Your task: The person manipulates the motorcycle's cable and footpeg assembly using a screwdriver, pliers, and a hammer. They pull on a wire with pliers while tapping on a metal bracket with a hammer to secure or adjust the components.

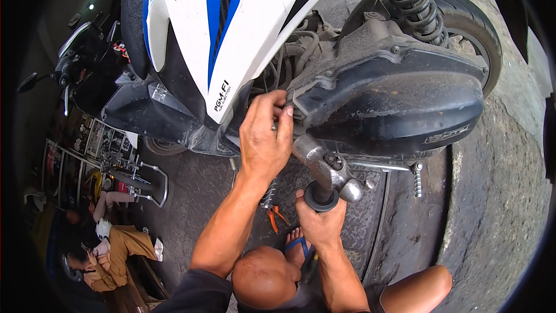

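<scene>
My left hand [266, 136] is at the front edge of a scooter's dusty black engine-side cover [399, 95], just under the white and blue body panel [200, 40]. Its fingers are curled together with the thumb, and a small metallic glint shows among them; what they grip is mostly hidden. In my right hand [321, 220] is a steel hammer [317, 162], gripped near its head around a black collar. The worn hammer head is close below the cover's lower front edge; whether they touch I cannot tell.
Orange-handled pliers [276, 218] lie on the dark floor by my foot in a blue flip-flop [298, 246]. The kick-start lever [417, 179] sticks out below the cover. The shock spring [411, 3] and rear wheel [469, 35] are at upper right. A seated person [119, 252] is at far left.
</scene>
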Tool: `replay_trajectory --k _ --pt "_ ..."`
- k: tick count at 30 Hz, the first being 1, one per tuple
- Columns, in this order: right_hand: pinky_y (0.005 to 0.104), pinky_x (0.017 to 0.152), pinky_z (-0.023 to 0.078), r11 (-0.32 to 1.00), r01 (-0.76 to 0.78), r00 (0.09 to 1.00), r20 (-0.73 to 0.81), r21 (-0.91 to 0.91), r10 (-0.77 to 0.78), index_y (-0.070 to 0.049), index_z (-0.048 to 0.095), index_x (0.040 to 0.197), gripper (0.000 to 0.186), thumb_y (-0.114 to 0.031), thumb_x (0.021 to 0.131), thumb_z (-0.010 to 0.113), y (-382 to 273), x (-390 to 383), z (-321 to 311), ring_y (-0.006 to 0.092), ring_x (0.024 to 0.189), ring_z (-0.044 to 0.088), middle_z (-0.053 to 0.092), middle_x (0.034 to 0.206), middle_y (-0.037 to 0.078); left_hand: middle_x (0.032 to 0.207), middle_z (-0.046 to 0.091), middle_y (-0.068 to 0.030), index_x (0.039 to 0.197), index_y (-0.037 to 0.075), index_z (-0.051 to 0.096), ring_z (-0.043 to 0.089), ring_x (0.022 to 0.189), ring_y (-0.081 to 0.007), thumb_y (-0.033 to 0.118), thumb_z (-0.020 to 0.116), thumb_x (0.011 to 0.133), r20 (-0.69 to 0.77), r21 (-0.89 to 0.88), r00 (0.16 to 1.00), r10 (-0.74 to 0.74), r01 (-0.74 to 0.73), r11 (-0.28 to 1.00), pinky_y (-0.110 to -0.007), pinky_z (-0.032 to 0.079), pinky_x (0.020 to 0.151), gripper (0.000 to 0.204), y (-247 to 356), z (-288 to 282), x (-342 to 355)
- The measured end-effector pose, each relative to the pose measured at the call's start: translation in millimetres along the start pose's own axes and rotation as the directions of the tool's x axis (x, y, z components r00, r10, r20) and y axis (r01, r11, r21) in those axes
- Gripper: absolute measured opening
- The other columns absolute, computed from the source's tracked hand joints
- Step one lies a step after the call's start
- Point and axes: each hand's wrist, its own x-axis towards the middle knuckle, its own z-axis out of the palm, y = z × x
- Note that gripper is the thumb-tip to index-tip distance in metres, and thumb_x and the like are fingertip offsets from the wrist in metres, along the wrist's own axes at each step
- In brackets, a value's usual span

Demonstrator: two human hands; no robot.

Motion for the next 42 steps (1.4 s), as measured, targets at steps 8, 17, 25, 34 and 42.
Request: replay_trajectory --k 8,17,25,34,42 --pt "0.0304 0.056 0.051 0.996 0.003 0.997 0.075 -0.092 0.004 0.001 0.066 0.079 0.009 -0.005 0.079 0.073 16.5 -2.8 -8.4 0.0123 0.060 0.065 0.067 0.064 0.008 0.120 0.066 -0.0219 0.123 -0.006 0.054 0.068 0.102 -0.0271 0.001 0.052 0.099 -0.011 -0.157 0.996 0.083 -0.084 0.984 -0.036 0.056 0.088 0.026 -14.1 1.9 -14.0" --pt "0.0305 0.056 0.046 0.998 -0.031 0.995 0.092 -0.056 0.036 -0.001 0.062 0.079 0.010 -0.002 0.079 0.072 12.0 -4.4 -7.0 0.0128 0.059 0.055 0.059 0.066 0.002 0.117 0.068 -0.0207 0.122 -0.006 0.061 0.069 0.099 -0.0268 0.002 0.052 0.100 -0.054 -0.078 0.993 0.106 -0.110 0.991 -0.037 0.056 0.086 0.025 -7.8 -4.7 -17.7" --pt "0.0318 0.056 0.052 0.990 -0.046 0.996 0.065 -0.134 0.055 0.001 0.069 0.080 0.010 -0.008 0.078 0.074 28.5 -17.1 -17.6 0.0144 0.060 0.067 0.069 0.065 0.010 0.113 0.068 -0.0224 0.115 -0.006 0.065 0.069 0.105 -0.0347 -0.003 0.062 0.090 -0.056 0.150 0.935 0.350 -0.338 0.929 -0.039 0.058 0.089 0.025 -14.3 -8.7 -9.9" --pt "0.0500 0.075 0.053 0.377 -0.393 0.901 -0.270 -0.838 0.339 -0.001 0.062 0.099 0.037 -0.021 0.072 0.078 167.3 -121.8 -99.8 0.0424 0.081 0.067 0.068 0.091 0.021 0.115 0.067 -0.0240 0.117 -0.006 0.066 0.069 0.106 -0.0360 -0.001 0.063 0.091 -0.090 0.165 0.960 0.267 -0.250 0.954 -0.039 0.057 0.090 0.027 -10.8 9.9 -7.3" --pt "0.0515 0.101 0.038 0.334 -0.366 0.931 -0.341 -0.869 0.133 0.003 0.053 0.129 0.060 -0.013 0.074 0.073 193.1 -125.9 -105.8 0.0431 0.118 0.048 0.051 0.125 0.025 0.118 0.067 -0.0252 0.117 -0.006 0.067 0.067 0.111 -0.0355 0.000 0.064 0.091 -0.090 0.095 0.971 0.220 -0.211 0.973 -0.038 0.056 0.093 0.027 -18.5 10.9 -6.1"
